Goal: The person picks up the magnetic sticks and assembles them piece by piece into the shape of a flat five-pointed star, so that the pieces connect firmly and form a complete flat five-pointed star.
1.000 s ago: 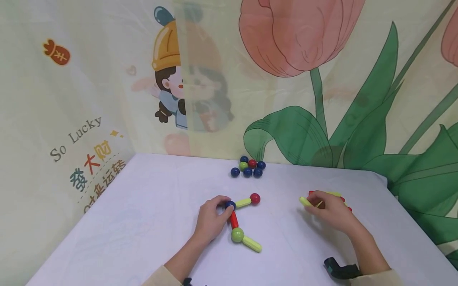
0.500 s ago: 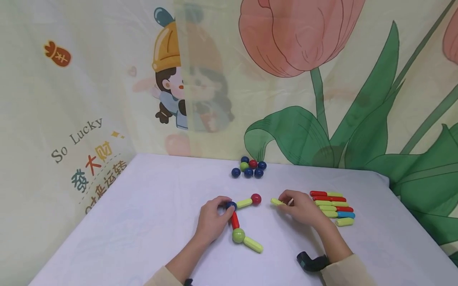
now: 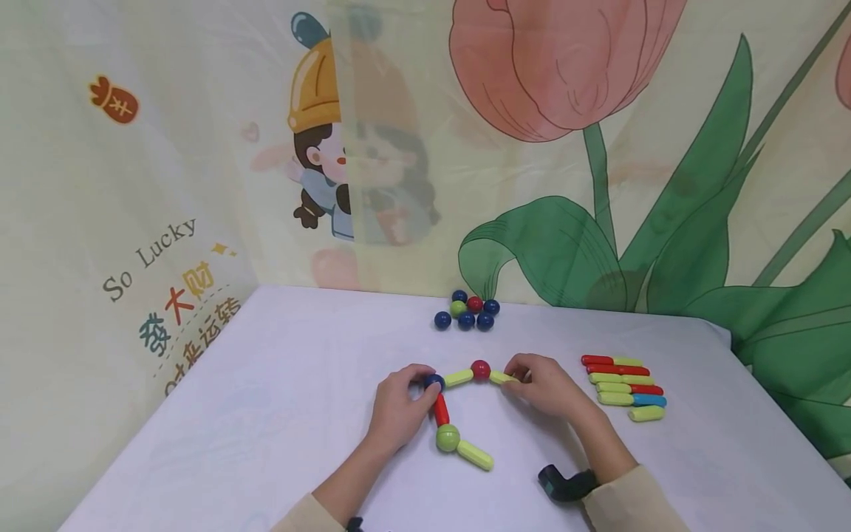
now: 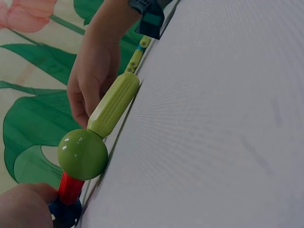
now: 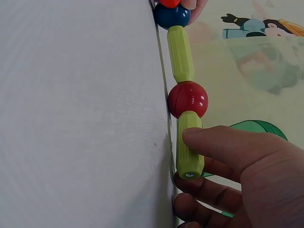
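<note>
On the white table lies a chain of magnetic balls and rods. My left hand (image 3: 401, 406) pinches the blue ball (image 3: 434, 382) at its corner. From that ball a red rod (image 3: 442, 411) runs to a green ball (image 3: 448, 438), which has a yellow-green rod (image 3: 475, 455) on its far side. Another yellow-green rod (image 3: 459, 378) joins the blue ball to a red ball (image 3: 481, 370). My right hand (image 3: 541, 384) pinches a yellow-green rod (image 5: 190, 147) between thumb and fingers, its end against the red ball (image 5: 188, 99).
Several loose balls, mostly blue (image 3: 467, 321), sit at the back of the table (image 3: 319, 355). Rows of red, yellow-green and blue rods (image 3: 621, 380) lie to the right of my right hand. A printed cloth (image 3: 399, 148) hangs behind the table.
My right hand has carried the yellow-green rod left from the rod rows to the red ball, where its end now meets it. My left hand keeps holding the blue ball.
</note>
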Tool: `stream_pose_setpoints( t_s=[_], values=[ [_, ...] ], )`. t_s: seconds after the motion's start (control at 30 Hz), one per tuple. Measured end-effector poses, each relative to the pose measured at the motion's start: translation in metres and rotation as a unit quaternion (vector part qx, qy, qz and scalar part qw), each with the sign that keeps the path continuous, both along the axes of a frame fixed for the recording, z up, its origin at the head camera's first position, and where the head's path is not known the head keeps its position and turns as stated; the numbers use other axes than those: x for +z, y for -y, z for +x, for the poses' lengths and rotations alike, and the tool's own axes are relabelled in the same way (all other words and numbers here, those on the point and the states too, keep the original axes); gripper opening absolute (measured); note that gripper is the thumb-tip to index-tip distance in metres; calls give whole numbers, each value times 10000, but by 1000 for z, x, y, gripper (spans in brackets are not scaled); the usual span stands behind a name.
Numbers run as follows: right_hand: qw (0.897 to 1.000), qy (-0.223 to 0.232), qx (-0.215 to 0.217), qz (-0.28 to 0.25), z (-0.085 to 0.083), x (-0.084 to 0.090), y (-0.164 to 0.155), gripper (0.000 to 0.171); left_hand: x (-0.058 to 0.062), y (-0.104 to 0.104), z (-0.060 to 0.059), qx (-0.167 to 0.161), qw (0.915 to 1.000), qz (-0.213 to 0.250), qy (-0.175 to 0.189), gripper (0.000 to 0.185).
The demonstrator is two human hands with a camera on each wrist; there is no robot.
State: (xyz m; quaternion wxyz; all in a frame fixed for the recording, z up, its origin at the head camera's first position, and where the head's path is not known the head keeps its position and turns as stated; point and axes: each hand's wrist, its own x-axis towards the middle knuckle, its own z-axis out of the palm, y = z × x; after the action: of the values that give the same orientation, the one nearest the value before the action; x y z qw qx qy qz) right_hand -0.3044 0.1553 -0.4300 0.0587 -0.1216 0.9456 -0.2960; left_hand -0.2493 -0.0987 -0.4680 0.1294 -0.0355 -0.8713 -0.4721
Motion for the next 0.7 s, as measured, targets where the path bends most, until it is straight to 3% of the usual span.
stream_pose_setpoints(
  t_s=[0.7],
  values=[
    [9998,60,76,201,8,2,-1,13,3,-1,2,18,10000,-20,41,24]
  ],
)
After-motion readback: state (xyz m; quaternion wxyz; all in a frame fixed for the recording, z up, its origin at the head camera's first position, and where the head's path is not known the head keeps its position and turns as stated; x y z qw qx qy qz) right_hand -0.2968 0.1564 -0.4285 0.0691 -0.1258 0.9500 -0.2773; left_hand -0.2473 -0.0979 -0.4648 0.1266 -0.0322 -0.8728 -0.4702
